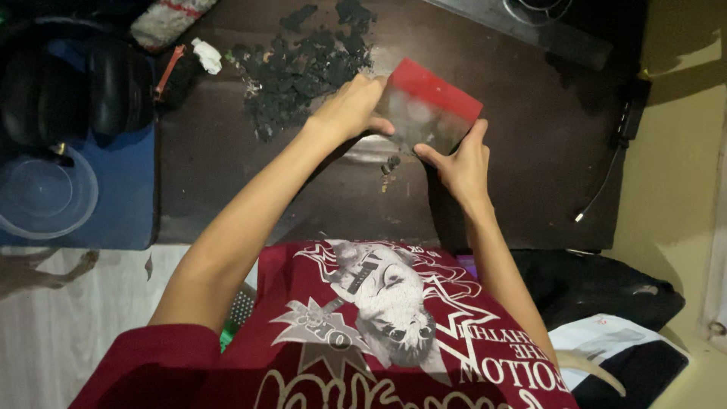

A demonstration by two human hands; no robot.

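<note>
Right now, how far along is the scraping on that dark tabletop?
Done: a pile of black debris is gathered at the far side of the dark tabletop. In hand: the left hand and right hand hold a red-edged scraper card tilted against the surface. Left: a few small black crumbs lie beside the card, apart from the pile.

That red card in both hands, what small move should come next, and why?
Probably push the red card up and left toward the black crumb pile. The left hand and right hand hold it on edge on the dark table, and a few stray crumbs lie just below it.
</note>
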